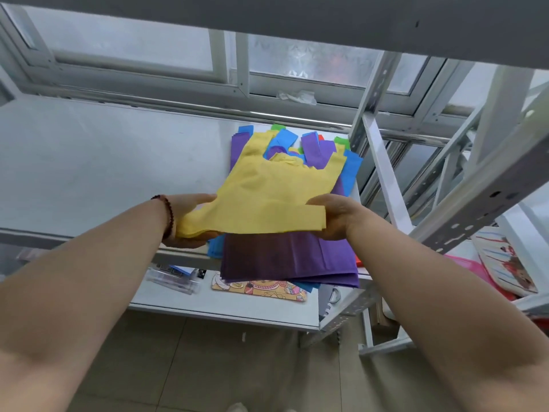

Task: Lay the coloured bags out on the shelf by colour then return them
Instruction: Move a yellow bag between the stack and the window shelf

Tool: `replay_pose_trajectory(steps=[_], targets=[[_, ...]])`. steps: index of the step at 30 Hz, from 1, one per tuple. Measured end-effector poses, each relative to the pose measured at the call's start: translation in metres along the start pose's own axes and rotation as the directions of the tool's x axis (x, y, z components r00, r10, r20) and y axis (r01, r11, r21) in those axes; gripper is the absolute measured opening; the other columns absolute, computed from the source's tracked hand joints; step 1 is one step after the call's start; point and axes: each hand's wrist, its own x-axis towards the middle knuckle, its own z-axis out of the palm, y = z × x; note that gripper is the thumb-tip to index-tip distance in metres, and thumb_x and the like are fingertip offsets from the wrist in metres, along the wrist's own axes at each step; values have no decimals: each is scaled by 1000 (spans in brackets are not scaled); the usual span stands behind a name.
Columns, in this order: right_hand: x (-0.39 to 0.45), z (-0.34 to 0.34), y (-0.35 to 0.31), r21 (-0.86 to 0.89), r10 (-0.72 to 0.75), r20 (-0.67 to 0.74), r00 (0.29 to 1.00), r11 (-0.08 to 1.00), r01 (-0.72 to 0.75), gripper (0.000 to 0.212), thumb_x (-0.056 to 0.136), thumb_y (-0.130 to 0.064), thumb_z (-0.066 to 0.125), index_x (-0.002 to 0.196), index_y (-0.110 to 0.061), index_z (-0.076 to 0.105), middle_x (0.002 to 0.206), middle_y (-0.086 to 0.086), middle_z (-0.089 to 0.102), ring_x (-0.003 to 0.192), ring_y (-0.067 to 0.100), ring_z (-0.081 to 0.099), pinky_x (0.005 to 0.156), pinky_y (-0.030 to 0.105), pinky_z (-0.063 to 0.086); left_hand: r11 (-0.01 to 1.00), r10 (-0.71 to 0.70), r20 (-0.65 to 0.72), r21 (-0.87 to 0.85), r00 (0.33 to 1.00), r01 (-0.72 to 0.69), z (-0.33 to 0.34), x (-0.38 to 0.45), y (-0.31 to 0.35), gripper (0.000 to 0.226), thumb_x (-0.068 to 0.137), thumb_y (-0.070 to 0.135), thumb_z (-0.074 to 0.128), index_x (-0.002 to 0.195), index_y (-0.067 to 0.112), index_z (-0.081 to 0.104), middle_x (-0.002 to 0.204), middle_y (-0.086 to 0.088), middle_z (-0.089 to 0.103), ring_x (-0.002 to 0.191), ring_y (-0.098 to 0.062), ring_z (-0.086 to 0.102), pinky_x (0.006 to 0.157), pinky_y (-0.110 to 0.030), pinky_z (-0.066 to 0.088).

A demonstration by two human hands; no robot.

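Note:
A small stack of yellow bags (267, 191) is held flat between both hands, just above a mixed pile. My left hand (190, 209) grips its lower left corner, thumb on top. At the lower right edge my right hand (335, 215) does the same. Beneath lies the pile on the right end of the white shelf (104, 162): purple bags (288, 260) on top hang over the front edge, blue bags (350, 171) stick out at the sides, and green (341, 141) and red handle tips show at the back.
A grey upper shelf (297, 19) hangs overhead. The rack's upright post (383, 173) stands just right of the pile. A lower shelf (237, 307) holds a printed card and a clear pen case. Windows run behind. A second rack at the right holds pink items.

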Motion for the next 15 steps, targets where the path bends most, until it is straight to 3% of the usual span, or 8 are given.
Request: replay_pose_trajectory(steps=[2, 5, 6, 9, 11, 15], targets=[[-5, -7, 4, -117, 38, -8, 999, 992, -39, 15, 91, 1, 46, 88, -8, 58, 60, 9, 71, 50, 21, 70, 43, 26, 54, 999, 36, 70, 2, 997, -36, 5, 0, -5, 32, 83, 38, 62, 84, 6, 63, 59, -12, 72, 45, -22, 68, 43, -29, 55], [-4, -18, 4, -284, 110, -59, 992, 951, -122, 27, 84, -6, 60, 110, -12, 54, 94, 7, 67, 83, 23, 67, 74, 35, 56, 994, 55, 110, 86, 992, -65, 16, 2, -18, 11, 88, 13, 56, 88, 4, 63, 64, -14, 74, 50, -25, 70, 46, -33, 58], [-2, -20, 3, -301, 102, -64, 993, 946, -117, 29, 83, -11, 63, 111, -13, 54, 95, 6, 65, 85, 23, 64, 77, 37, 54, 992, 45, 124, 114, 991, -60, 18, 2, -24, 10, 87, 10, 56, 90, 3, 63, 66, -15, 74, 52, -26, 70, 52, -35, 59], [4, -21, -4, -261, -4, -93, 996, 965, -21, 30, 85, -20, 64, 112, -14, 56, 89, 5, 64, 79, 20, 62, 64, 37, 53, 983, 7, 139, 183, 990, -32, 17, -1, -38, 15, 78, 9, 62, 91, 3, 67, 76, -18, 74, 64, -31, 71, 80, -44, 54], [9, -19, -7, -249, -49, -131, 990, 968, 15, 38, 85, -22, 64, 121, -14, 54, 95, 5, 63, 82, 21, 62, 62, 36, 52, 989, 2, 130, 145, 992, -20, 14, -1, -47, 27, 65, 9, 68, 91, 4, 71, 85, -19, 74, 74, -33, 70, 92, -50, 48], [23, -13, -11, -239, -58, -168, 984, 971, 16, 40, 93, -19, 54, 131, -9, 48, 122, 9, 62, 100, 26, 63, 81, 39, 51, 997, 75, 134, 23, 988, -79, 22, 1, -62, 49, 69, 23, 76, 114, 7, 64, 112, -18, 69, 100, -35, 66, 96, -52, 46]])
